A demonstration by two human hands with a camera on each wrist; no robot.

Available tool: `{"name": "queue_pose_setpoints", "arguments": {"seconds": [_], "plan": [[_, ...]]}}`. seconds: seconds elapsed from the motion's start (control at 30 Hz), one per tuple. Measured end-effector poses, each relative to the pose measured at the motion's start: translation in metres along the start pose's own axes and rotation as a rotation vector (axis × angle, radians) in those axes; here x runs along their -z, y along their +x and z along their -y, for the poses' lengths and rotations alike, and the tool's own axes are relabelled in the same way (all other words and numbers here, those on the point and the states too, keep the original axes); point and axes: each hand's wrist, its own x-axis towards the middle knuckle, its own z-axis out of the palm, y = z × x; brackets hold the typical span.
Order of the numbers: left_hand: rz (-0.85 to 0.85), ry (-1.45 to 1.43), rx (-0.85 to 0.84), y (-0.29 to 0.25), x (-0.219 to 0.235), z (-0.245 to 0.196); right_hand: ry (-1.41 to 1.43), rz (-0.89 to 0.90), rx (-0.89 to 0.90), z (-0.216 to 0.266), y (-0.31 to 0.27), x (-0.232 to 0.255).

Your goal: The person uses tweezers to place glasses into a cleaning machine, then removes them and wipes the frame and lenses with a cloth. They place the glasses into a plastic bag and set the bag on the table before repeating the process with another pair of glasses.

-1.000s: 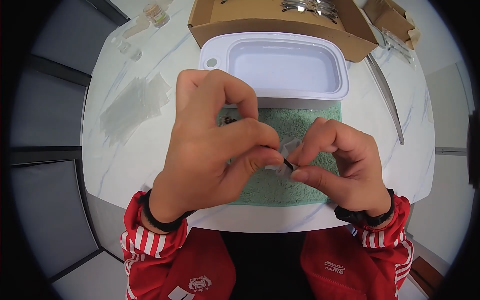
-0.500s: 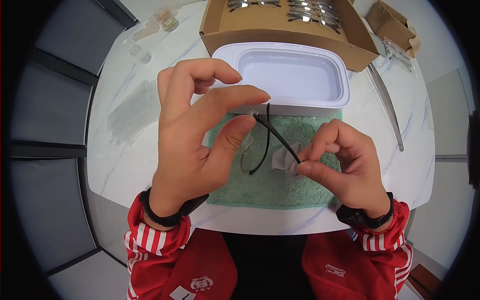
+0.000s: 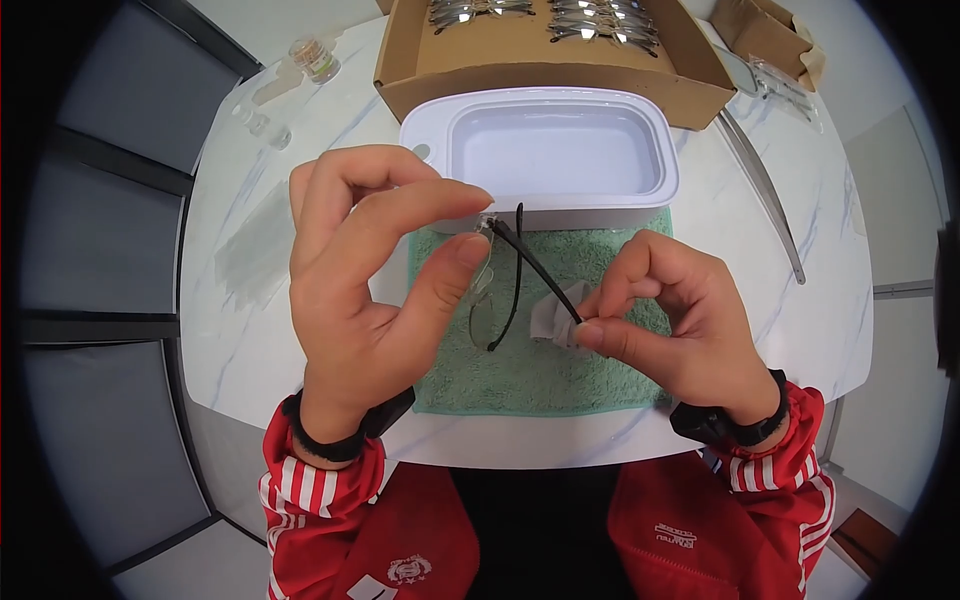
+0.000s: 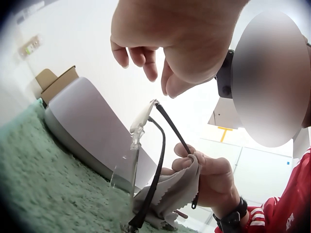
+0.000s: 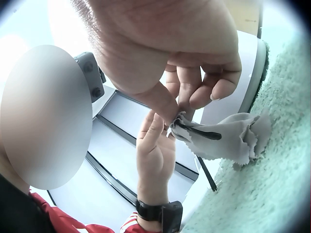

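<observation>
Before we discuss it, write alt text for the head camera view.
A person's right hand pinches glasses by one dark arm, with a gray cloth, above a green towel; the left hand is open near the hinge. Behind are a white basin and a cardboard box holding more glasses.

No text can be read with certainty. Below the towel point(image 3: 540, 385), to its right, white lettering point(image 3: 675, 537) on the red garment point(image 3: 660, 500) is too small; below it, to its left, a crest point(image 3: 409, 570) and a marked white patch point(image 3: 371, 588) are illegible. Beyond the towel, leftward, the jar's point(image 3: 315, 60) label is blurred.
</observation>
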Motion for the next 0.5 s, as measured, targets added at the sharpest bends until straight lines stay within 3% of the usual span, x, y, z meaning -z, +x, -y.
{"name": "queue_pose_setpoints", "arguments": {"seconds": [0.13,0.23,0.33,0.4,0.43,0.5], "plan": [[-0.019,-0.021,0.007,-0.001,-0.003,-0.002,0.025,0.008,-0.003,-0.002,0.0,0.0],[-0.045,-0.107,0.082,-0.003,-0.004,-0.01,-0.018,0.08,-0.132,0.008,0.002,0.004],[-0.054,-0.145,0.153,-0.01,-0.001,-0.025,0.022,0.086,-0.107,0.007,0.001,0.004],[0.166,-0.074,0.107,-0.012,0.005,-0.037,0.062,0.086,-0.119,0.007,0.0,0.003],[0.169,-0.074,0.105,-0.014,0.005,-0.042,0.098,0.094,-0.132,0.007,0.0,0.003],[0.413,-0.022,0.074,-0.018,0.001,-0.054,0.119,0.095,-0.144,0.007,-0.001,0.002]]}}
